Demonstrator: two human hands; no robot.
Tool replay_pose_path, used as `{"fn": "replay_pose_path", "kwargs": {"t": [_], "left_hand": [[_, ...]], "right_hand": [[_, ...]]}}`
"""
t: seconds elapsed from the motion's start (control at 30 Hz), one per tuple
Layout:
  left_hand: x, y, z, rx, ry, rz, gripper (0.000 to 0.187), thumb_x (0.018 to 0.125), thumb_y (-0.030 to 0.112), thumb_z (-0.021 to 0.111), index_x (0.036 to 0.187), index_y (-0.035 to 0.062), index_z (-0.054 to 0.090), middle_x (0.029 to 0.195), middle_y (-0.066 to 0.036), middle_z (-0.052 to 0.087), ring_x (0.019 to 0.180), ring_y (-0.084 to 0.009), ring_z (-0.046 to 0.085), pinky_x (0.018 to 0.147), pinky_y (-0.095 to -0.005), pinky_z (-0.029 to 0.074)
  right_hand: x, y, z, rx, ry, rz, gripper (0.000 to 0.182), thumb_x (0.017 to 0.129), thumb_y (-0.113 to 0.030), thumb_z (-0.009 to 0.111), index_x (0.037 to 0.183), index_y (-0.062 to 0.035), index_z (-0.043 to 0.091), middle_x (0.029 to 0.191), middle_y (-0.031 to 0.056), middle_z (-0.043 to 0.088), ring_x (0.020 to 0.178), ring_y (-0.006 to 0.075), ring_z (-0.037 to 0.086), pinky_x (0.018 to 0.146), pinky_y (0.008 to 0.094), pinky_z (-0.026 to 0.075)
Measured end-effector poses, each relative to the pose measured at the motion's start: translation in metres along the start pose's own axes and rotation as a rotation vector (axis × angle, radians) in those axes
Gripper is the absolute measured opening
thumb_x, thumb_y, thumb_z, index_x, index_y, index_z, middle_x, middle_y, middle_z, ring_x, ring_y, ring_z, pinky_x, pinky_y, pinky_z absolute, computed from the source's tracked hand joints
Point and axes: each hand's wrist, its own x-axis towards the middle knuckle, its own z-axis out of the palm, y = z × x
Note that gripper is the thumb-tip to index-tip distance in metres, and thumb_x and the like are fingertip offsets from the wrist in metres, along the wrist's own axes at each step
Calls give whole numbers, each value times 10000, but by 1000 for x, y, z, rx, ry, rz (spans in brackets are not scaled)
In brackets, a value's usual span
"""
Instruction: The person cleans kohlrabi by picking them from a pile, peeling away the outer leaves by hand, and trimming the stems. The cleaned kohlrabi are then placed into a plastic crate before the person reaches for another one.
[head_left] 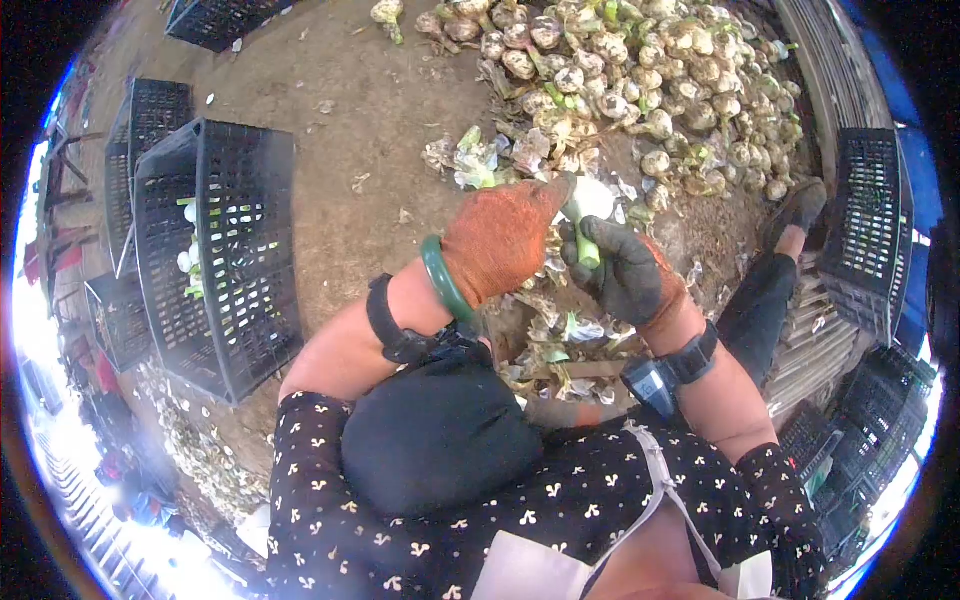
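Note:
A white, peeled garlic bulb (593, 201) with a short green stem is held in front of my chest. My right hand (632, 270), in a dark glove with an orange back, grips it around the stem. On its left side, the curled fingers and thumb of my left hand (505, 240), in an orange glove with dark tips, press against the bulb. Some of these fingertips are hidden. Beyond my hands lies a large heap of soil-covered garlic bulbs (690, 95). Loose skins and leaves (480, 160) litter the ground around and below my hands.
Black plastic crates (250, 220) stand at the left, one with a few white bulbs inside. Another black crate (868, 220) stands at the right, beside wooden slats (815, 320). A foot in a dark shoe (800, 212) rests near the heap.

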Motion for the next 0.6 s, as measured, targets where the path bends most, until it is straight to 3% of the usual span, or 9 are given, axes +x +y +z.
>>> {"fn": "replay_pose_path", "kwargs": {"t": [0.13,0.2,0.23,0.33,0.4,0.43,0.5,0.6], "left_hand": [[1,-7,7,159,164,75,449,702,58,499,1150,82,518,957,-148,599,819,-314,587,706,-390,494],[2,-13,7,170,261,137,425,692,56,500,1115,82,542,928,-136,603,794,-303,589,679,-384,499],[3,-14,4,227,317,130,399,699,74,499,1094,95,549,926,-113,602,797,-279,598,667,-367,500],[9,-30,2,318,372,99,371,724,121,506,1093,117,547,937,-84,601,789,-246,609,649,-337,503],[10,-43,7,454,75,-85,350,757,133,493,1104,110,530,922,-114,612,807,-269,609,648,-371,501],[8,-50,11,454,78,-82,350,757,133,493,1104,110,530,922,-114,612,807,-269,609,648,-371,501],[6,-67,22,411,-327,-302,329,787,136,465,1109,93,514,872,-160,622,808,-320,608,655,-423,493],[-5,-78,30,383,-221,-342,350,773,97,464,1119,84,512,820,-197,621,769,-366,602,659,-463,481]], "right_hand": [[-4,-1,-3,-25,-61,36,299,847,-199,553,1085,-18,538,1007,64,585,853,137,576,740,246,487],[-11,-5,-1,-542,-119,-154,379,819,-162,576,1167,-34,495,1059,49,569,944,133,553,789,253,475],[-15,-13,7,-371,-60,26,474,793,-114,594,1236,-50,436,1122,30,546,1030,127,514,848,272,446],[-15,-14,12,-617,-217,-82,531,783,-84,593,1272,-48,390,1155,30,534,1049,128,499,889,280,417],[-16,-13,18,-650,-222,-87,524,781,-114,610,1260,-42,410,1169,29,530,1042,125,497,896,278,402],[-15,-10,16,-630,-219,-119,510,778,-122,619,1245,-39,432,1167,30,532,1037,123,496,894,275,403],[-15,-12,13,-614,-198,-165,496,774,-131,628,1230,-37,454,1164,31,534,1032,121,496,892,273,403],[-17,-18,-4,-678,3,-55,398,776,-120,629,1156,-45,535,1094,32,574,979,145,527,826,309,446]]}}
